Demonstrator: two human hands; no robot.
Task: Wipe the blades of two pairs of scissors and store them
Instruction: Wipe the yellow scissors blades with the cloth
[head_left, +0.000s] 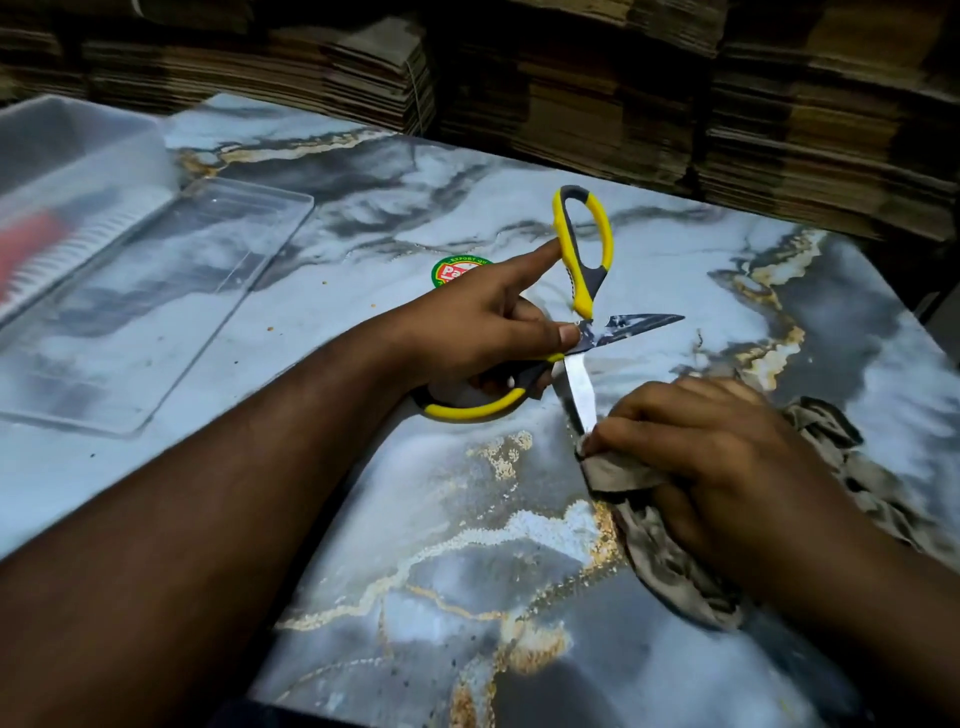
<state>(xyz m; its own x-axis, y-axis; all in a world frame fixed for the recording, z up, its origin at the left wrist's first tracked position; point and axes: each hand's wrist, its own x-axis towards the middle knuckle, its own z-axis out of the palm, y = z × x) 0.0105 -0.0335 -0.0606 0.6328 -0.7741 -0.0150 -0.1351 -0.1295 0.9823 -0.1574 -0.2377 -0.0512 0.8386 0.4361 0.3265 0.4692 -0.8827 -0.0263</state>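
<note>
A pair of scissors (584, 244) with yellow and grey handles lies spread wide over the marble-patterned table (467, 519). My left hand (483, 332) grips them near the pivot, thumb on the blade base and forefinger stretched along one handle. One blade points right; the other points down toward me. My right hand (717, 457) pinches a crumpled beige cloth (623, 478) around the tip of that lower blade. The rest of the cloth trails out to the right under my hand.
A clear plastic lid (156, 312) lies flat at the left, beside a clear plastic box (67, 171) holding something red. A round green and red sticker (457, 270) sits on the table behind my left hand. Stacks of flattened cardboard (623, 93) line the far edge.
</note>
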